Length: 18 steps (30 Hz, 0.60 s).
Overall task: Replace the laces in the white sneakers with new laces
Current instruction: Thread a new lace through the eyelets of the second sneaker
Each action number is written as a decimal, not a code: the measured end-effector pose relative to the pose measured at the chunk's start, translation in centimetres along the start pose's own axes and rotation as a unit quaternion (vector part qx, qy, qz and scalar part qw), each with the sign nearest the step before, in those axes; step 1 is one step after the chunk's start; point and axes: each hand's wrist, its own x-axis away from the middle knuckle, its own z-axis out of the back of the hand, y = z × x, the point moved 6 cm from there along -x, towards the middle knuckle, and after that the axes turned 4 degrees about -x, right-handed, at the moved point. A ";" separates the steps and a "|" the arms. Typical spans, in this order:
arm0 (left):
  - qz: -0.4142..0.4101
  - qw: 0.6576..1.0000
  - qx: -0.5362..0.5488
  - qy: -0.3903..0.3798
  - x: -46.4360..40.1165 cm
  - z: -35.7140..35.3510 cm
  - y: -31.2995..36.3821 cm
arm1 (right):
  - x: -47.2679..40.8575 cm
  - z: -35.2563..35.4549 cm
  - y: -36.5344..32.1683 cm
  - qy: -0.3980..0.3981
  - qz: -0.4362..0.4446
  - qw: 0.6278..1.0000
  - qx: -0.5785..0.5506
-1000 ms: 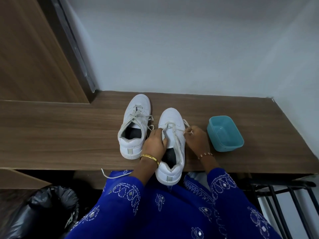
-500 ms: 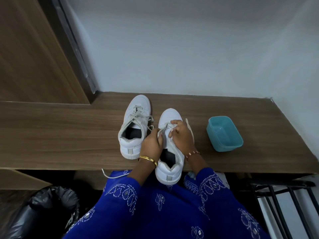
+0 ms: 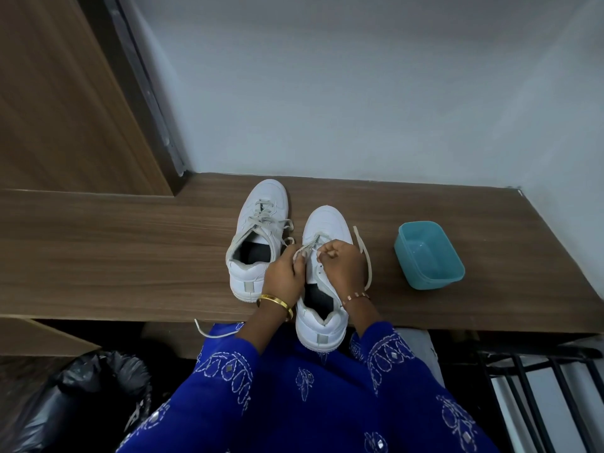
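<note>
Head view shows, from left, one laced sneaker (image 3: 258, 238) on the shelf (image 3: 114, 256). Just beside it stands the second sneaker (image 3: 323, 276); my left hand (image 3: 283, 277) and right hand (image 3: 343, 266) both pinch its lace (image 3: 364, 256). Further right sits a tub (image 3: 428, 255).

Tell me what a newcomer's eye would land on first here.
First, the two hands, the left hand and the right hand, pinching the lace on the nearer white sneaker at the wooden shelf's front edge. Beside it on the left stands the second sneaker, laces loosened; to the right sits a teal tub.
</note>
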 end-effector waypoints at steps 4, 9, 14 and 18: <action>-0.023 1.000 0.000 0.000 0.3 0.0 0.3 | 0.4 0.0 -0.2 0.006 0.017 1.000 0.014; -0.078 0.995 -0.050 0.020 0.9 0.0 1.3 | 0.8 0.0 -0.3 0.007 0.014 1.000 0.003; -0.095 0.992 -0.077 0.015 0.8 -0.4 1.1 | 0.8 0.3 -0.1 0.000 0.000 1.000 -0.027; -0.105 0.992 -0.073 0.003 0.8 -0.8 0.7 | 0.8 0.5 -0.3 0.003 -0.005 0.999 -0.041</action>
